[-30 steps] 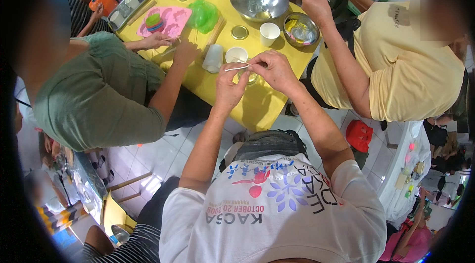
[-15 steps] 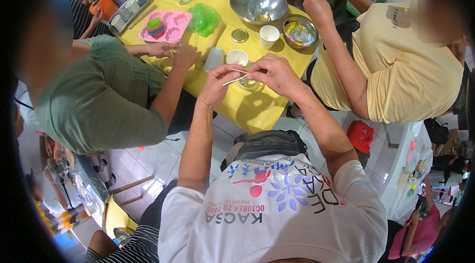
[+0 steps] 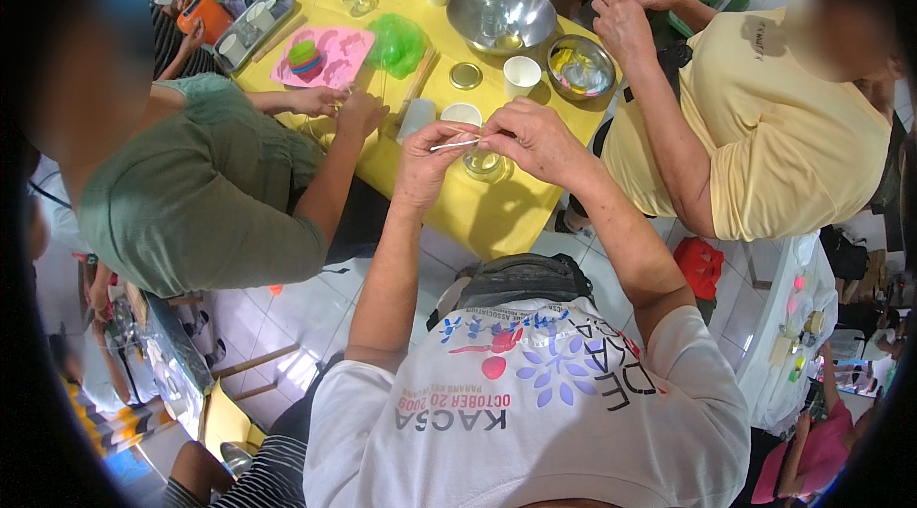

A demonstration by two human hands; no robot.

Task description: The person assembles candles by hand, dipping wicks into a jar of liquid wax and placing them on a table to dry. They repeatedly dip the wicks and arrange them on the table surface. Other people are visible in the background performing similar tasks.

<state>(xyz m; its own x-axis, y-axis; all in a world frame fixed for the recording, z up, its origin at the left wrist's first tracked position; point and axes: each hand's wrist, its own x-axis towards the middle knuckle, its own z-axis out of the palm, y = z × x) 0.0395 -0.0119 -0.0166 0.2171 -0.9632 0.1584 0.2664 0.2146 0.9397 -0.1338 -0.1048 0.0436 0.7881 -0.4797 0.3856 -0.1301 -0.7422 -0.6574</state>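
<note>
Above the near part of the yellow-covered table [image 3: 449, 212], my left hand [image 3: 427, 161] pinches a thin white strip [image 3: 453, 144] between thumb and fingers. A thin tan stick seems to lie along the same fingers, partly hidden. My right hand [image 3: 537, 140] is closed at the strip's right end, fingertips pressed together and almost touching the left ones. Just below and behind my fingers stands a clear glass jar [image 3: 485, 166]. Close beyond my hands are a white paper cup [image 3: 462, 115] and a translucent plastic cup [image 3: 415, 118], tipped over.
Farther off stand a large steel bowl [image 3: 468, 16], a smaller bowl [image 3: 581, 66], a gold lid [image 3: 466, 75], another paper cup [image 3: 522, 75], a pink mould [image 3: 344, 48] and a green bag [image 3: 396, 45]. People in green [image 3: 210, 183] and yellow [image 3: 783, 126] sit close on both sides.
My hands have come slightly closer together. The white strip, which slanted up to the right, now lies flatter between my fingertips. The whole view has shifted slightly.
</note>
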